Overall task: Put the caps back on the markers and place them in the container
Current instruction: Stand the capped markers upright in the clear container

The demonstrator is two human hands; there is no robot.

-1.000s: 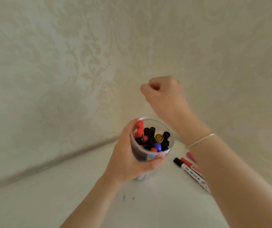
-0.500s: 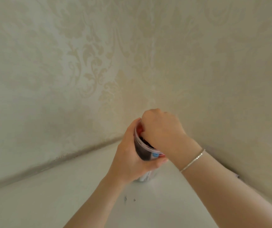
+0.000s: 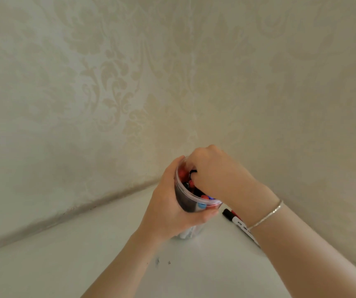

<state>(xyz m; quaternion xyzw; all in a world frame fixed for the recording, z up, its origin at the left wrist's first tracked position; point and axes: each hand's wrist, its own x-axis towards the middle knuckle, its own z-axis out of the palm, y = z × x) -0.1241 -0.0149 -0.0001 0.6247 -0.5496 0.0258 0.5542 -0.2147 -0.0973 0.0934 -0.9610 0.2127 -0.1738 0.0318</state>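
Observation:
A clear plastic container (image 3: 186, 204) stands on the white table (image 3: 82, 259), tilted slightly toward me. It is packed with capped red, black and blue markers (image 3: 183, 174). My left hand (image 3: 165, 210) grips the container's side from the left. My right hand (image 3: 217, 173) sits on the container's mouth with its fingers curled down among the marker tops. Its fingertips are hidden, so I cannot see whether they hold a marker. A black-capped white marker (image 3: 236, 221) lies on the table just right of the container, partly under my right wrist. A red marker (image 3: 234, 212) peeks out beside it.
Patterned cream walls (image 3: 108, 93) meet in a corner right behind the container. The table runs forward and left from there. A few small dark specks (image 3: 157, 261) mark the table near my left forearm.
My right hand came down from above the container onto its mouth and now digs into the marker tops. My left hand has kept its grip.

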